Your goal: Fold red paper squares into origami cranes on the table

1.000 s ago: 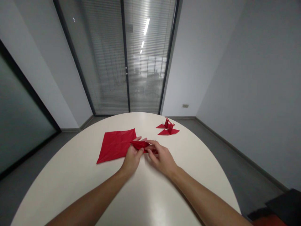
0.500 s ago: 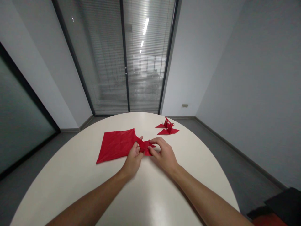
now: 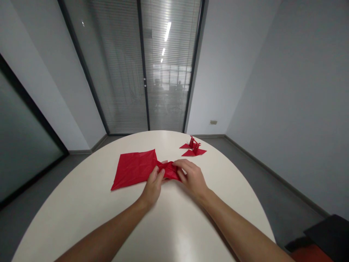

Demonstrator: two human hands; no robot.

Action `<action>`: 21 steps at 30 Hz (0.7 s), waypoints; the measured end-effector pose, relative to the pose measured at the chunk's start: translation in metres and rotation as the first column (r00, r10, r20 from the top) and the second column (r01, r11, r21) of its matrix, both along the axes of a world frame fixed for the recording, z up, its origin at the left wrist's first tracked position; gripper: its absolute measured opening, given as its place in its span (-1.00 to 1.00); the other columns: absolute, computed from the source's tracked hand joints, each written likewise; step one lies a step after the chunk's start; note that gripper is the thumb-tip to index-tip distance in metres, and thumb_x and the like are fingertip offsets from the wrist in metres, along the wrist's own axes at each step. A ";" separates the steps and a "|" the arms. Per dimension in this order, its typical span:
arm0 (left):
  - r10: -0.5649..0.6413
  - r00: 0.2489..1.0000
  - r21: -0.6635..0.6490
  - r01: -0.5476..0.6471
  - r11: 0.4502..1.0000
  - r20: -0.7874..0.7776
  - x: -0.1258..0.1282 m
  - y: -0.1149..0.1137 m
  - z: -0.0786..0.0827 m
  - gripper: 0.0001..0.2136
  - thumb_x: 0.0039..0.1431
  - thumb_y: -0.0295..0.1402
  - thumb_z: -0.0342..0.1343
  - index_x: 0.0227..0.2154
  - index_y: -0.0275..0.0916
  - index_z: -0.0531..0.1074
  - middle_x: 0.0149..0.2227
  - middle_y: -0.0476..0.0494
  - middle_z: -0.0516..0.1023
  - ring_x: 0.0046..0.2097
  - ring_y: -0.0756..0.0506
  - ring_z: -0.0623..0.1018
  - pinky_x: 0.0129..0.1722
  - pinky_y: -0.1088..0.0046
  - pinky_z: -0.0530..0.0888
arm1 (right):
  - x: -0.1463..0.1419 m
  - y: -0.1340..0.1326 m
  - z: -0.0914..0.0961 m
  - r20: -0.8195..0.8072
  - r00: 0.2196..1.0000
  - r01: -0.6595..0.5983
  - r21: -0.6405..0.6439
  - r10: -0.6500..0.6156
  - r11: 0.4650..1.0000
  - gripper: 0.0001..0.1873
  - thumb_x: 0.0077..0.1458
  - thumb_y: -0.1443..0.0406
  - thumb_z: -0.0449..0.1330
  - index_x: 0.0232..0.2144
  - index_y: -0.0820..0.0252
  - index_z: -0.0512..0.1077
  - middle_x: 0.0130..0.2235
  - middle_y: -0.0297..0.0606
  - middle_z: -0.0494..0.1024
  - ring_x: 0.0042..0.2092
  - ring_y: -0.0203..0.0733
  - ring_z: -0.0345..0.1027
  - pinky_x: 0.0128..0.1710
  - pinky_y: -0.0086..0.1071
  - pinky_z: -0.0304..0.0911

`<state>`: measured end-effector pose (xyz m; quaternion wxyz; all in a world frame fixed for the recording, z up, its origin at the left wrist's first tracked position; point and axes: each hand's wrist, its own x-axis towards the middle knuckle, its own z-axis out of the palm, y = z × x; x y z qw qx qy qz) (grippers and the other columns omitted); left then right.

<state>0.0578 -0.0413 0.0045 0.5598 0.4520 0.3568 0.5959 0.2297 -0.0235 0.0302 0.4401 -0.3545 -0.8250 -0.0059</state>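
Observation:
A small folded piece of red paper (image 3: 169, 170) lies on the white round table (image 3: 174, 225) between both my hands. My left hand (image 3: 153, 185) pinches its left end with fingers closed. My right hand (image 3: 191, 177) presses and pinches its right side, fingers curled over it. Just left of the piece lies a flat square stack of red paper sheets (image 3: 133, 168), touching my left fingertips.
Two finished red paper cranes (image 3: 193, 148) stand on the far right part of the table. Beyond the table are glass doors with blinds (image 3: 144, 72) and grey walls. A dark object (image 3: 324, 236) sits on the floor at the lower right.
The folded red piece has been turned and flattened between my hands. My right hand has shifted forward over it; my left hand stays at its left end.

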 end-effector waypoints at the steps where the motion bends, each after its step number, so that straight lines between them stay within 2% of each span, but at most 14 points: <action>1: 0.006 1.000 -0.004 -0.006 1.000 -0.005 -0.001 0.000 0.000 -0.58 0.13 -0.08 0.23 -0.05 -0.26 0.46 -0.02 -0.27 0.59 0.03 -0.25 0.58 0.05 0.15 0.52 | 0.000 0.000 0.000 -0.013 1.000 -0.013 -0.013 0.013 1.000 -0.71 0.22 0.48 0.06 -0.11 0.12 0.46 -0.14 -0.18 0.61 -0.14 -0.12 0.51 -0.11 -0.22 0.43; 6: 0.008 1.000 -0.005 -0.008 1.000 -0.004 -0.002 0.003 -0.003 -0.59 0.13 -0.06 0.23 -0.09 -0.27 0.49 -0.10 -0.25 0.62 -0.03 -0.23 0.60 0.01 0.19 0.53 | -0.005 0.002 -0.002 -0.037 0.999 -0.003 -0.054 0.001 0.999 -0.73 0.18 0.30 0.26 -0.05 0.13 0.45 -0.09 -0.13 0.60 -0.06 -0.04 0.48 -0.01 -0.13 0.42; 11: -0.006 0.998 0.022 0.007 1.000 -0.056 -0.001 0.003 -0.002 -0.65 0.16 -0.06 0.21 -0.20 -0.28 0.49 -0.12 -0.24 0.63 -0.04 -0.22 0.60 0.03 0.21 0.51 | -0.005 0.002 -0.001 0.048 0.996 0.071 0.019 -0.072 0.997 -0.93 0.20 0.35 0.22 -0.24 0.13 0.49 -0.11 -0.15 0.63 -0.12 -0.03 0.52 -0.11 -0.11 0.42; 14: 0.007 0.997 0.033 -0.005 0.999 -0.082 0.000 0.003 -0.002 -0.64 0.14 -0.07 0.22 -0.20 -0.29 0.48 -0.12 -0.25 0.63 -0.05 -0.22 0.61 0.02 0.21 0.53 | -0.005 0.000 0.003 0.086 0.992 0.084 0.079 -0.090 0.993 -0.94 0.19 0.38 0.20 -0.30 0.14 0.47 -0.09 -0.13 0.62 -0.13 -0.02 0.49 -0.14 -0.11 0.40; 18: 0.049 0.993 -0.032 -0.053 0.998 -0.111 -0.001 0.005 -0.003 -0.59 0.08 -0.06 0.23 -0.19 -0.32 0.48 -0.21 -0.25 0.65 -0.18 -0.22 0.65 -0.19 0.25 0.61 | -0.006 -0.002 0.010 0.074 0.995 0.052 0.120 -0.061 0.991 -0.90 0.22 0.39 0.14 -0.29 0.15 0.45 -0.16 -0.10 0.57 -0.13 -0.04 0.41 -0.15 -0.15 0.39; 21: 0.109 0.982 -0.064 -0.120 0.991 -0.152 -0.002 0.007 -0.004 -0.63 0.08 -0.09 0.22 -0.23 -0.32 0.48 -0.27 -0.22 0.64 -0.28 -0.19 0.66 -0.33 0.30 0.62 | -0.005 -0.003 0.013 0.123 0.992 0.020 0.150 -0.039 0.989 -0.88 0.27 0.39 0.09 -0.24 0.16 0.44 -0.20 -0.10 0.56 -0.17 -0.05 0.39 -0.19 -0.17 0.36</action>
